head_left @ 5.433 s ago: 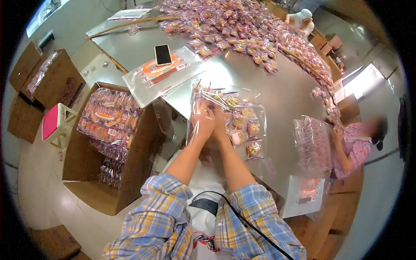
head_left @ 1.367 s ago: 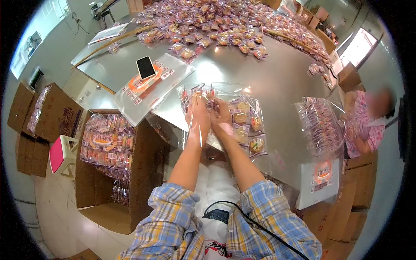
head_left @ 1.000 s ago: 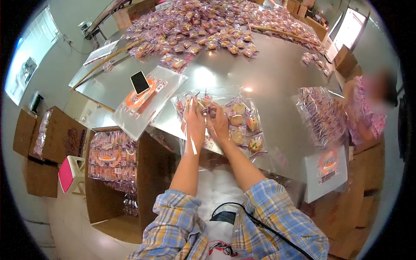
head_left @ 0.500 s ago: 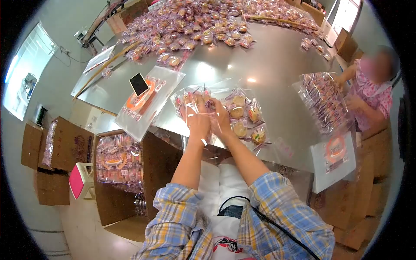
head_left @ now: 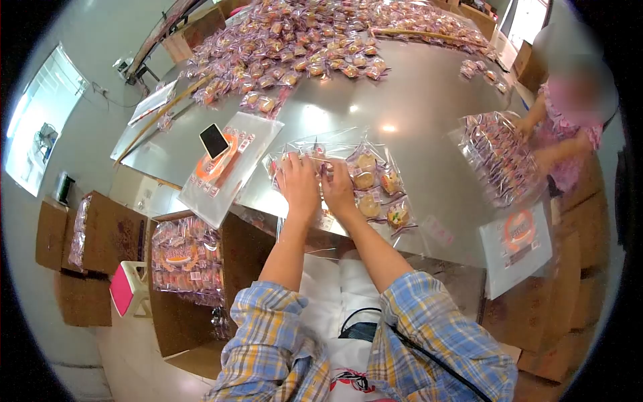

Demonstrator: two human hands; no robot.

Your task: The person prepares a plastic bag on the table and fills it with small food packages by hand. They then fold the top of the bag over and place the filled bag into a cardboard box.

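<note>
A clear plastic bag (head_left: 365,142) of small wrapped pastries lies at the near edge of the metal table. My left hand (head_left: 299,187) rests over the bag's left part, fingers stretched forward across wrapped pastries that it mostly covers. Close beside it, my right hand (head_left: 339,191) has its fingers bent around a purple-edged wrapped pastry (head_left: 326,171), partly hidden. To the right of that hand, several round wrapped pastries (head_left: 365,179) lie in rows, one with coloured bits on top (head_left: 398,214).
Loose wrapped pastries (head_left: 288,47) are heaped at the table's far side. A phone (head_left: 214,141) lies on printed plastic bags (head_left: 231,181) at left. Below stands a carton (head_left: 251,268) holding packed bags. At right, a person (head_left: 566,151) handles a filled bag (head_left: 499,157) near more printed bags (head_left: 517,251).
Both my hands have shifted slightly toward me, and the left fingers are spread wider. The clear film over my wrists has dropped back. At right, the person's arms have moved slightly.
</note>
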